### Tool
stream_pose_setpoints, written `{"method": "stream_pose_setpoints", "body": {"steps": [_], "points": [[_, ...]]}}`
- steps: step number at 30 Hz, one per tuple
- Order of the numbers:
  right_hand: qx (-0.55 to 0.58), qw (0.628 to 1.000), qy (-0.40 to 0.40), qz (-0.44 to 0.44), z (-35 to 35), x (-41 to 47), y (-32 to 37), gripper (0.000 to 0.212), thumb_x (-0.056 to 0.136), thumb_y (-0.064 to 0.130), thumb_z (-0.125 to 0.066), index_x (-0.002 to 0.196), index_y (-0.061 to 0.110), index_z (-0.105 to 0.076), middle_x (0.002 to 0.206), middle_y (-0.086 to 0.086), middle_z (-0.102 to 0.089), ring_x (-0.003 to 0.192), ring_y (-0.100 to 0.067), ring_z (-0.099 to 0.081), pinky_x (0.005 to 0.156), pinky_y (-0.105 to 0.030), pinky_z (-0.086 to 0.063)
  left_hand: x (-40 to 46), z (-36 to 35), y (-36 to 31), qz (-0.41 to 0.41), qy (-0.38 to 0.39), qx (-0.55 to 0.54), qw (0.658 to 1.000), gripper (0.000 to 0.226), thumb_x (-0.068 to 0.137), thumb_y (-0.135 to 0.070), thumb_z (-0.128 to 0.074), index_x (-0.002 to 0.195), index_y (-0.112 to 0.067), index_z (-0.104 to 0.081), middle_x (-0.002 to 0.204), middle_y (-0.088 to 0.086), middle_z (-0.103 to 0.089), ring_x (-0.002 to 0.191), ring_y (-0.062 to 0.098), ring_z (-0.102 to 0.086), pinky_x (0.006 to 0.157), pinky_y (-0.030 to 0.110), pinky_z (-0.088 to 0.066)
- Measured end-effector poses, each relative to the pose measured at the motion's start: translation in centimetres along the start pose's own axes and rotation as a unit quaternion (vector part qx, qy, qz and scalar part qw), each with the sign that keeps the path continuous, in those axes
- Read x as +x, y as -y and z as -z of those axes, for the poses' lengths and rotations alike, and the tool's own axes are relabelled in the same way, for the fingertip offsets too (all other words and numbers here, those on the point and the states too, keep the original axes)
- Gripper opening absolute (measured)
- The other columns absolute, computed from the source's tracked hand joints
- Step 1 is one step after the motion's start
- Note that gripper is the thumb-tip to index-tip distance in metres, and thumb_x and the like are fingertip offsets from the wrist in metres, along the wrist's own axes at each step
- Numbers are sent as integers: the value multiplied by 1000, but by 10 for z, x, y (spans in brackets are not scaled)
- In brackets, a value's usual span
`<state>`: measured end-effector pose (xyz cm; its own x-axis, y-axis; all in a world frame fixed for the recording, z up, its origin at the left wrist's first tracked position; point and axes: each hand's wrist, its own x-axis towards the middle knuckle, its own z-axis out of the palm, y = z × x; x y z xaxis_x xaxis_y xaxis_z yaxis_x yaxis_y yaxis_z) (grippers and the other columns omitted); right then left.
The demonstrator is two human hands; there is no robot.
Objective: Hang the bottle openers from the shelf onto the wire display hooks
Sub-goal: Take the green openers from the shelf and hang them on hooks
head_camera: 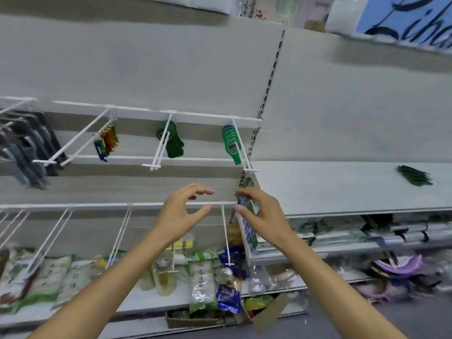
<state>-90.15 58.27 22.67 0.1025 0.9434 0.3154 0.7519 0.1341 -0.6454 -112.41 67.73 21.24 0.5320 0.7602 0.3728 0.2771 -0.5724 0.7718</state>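
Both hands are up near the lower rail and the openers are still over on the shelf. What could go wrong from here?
The dark green openers lie far right of both hands, so the reach is long and some may slip. The left hand and right hand hover close to the lower hook, whose tip could snag. The frame is blurred.

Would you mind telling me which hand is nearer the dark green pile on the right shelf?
Right. The right hand is left of the pile; the left hand is farther left.

Green bottle openers (231, 140), white hooks (241, 148)
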Motion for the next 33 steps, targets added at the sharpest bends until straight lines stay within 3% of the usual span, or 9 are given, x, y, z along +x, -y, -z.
{"method": "stream_pose_setpoints", "body": {"steps": [8, 10, 15, 24, 29, 33], "points": [[28, 996, -75, -32, 90, -83, -41, 39, 93, 41, -69, 128, 23, -65, 124, 16, -67, 119, 1, -60, 103, -26, -48, 12, -96, -68, -65, 80, -23, 994, 33, 87, -23, -75, 115, -38, -66, 121, -27, -62, 113, -10, -56, 96, 13, -44], [29, 995, -88, -40, 115, -104, -59, 42, 91, 44, -69, 128, 24, -64, 124, 17, -67, 119, 0, -59, 102, -24, -47, 18, -126, -89, -83, 91, -41, 991, 34, 87, -23, -76, 117, -34, -67, 123, -24, -63, 115, -3, -58, 100, 16, -47], [29, 992, -108, -64, 188, -158, -121, 37, 92, 30, -74, 126, 21, -65, 122, 14, -68, 118, -3, -61, 102, -26, -48, 31, -219, -147, -117, 109, -86, 983, 30, 89, -17, -76, 115, -28, -68, 120, -14, -67, 117, 12, -62, 100, 29, -50], [17, 985, -134, -103, 309, -232, -229, 36, 92, 31, -74, 126, 23, -65, 122, 14, -67, 117, -6, -62, 101, -32, -51, 54, -375, -229, -121, 141, -125, 975, 29, 88, -14, -77, 113, -26, -69, 116, -12, -68, 114, 10, -63, 101, 34, -50], [13, 981, -153, -121, 358, -237, -288, 38, 90, 31, -75, 126, 24, -65, 123, 16, -67, 119, -4, -61, 103, -32, -49, 87, -445, -254, -122, 169, -128, 970, 32, 87, -13, -76, 113, -29, -68, 117, -11, -68, 114, 15, -64, 101, 41, -51], [-2, 979, -149, -135, 391, -229, -339, 39, 90, 33, -75, 127, 25, -65, 124, 16, -67, 119, -3, -60, 104, -28, -48, 129, -499, -262, -119, 179, -129, 968, 31, 87, -10, -75, 112, -27, -69, 116, -11, -68, 113, 14, -64, 101, 38, -51]]}}
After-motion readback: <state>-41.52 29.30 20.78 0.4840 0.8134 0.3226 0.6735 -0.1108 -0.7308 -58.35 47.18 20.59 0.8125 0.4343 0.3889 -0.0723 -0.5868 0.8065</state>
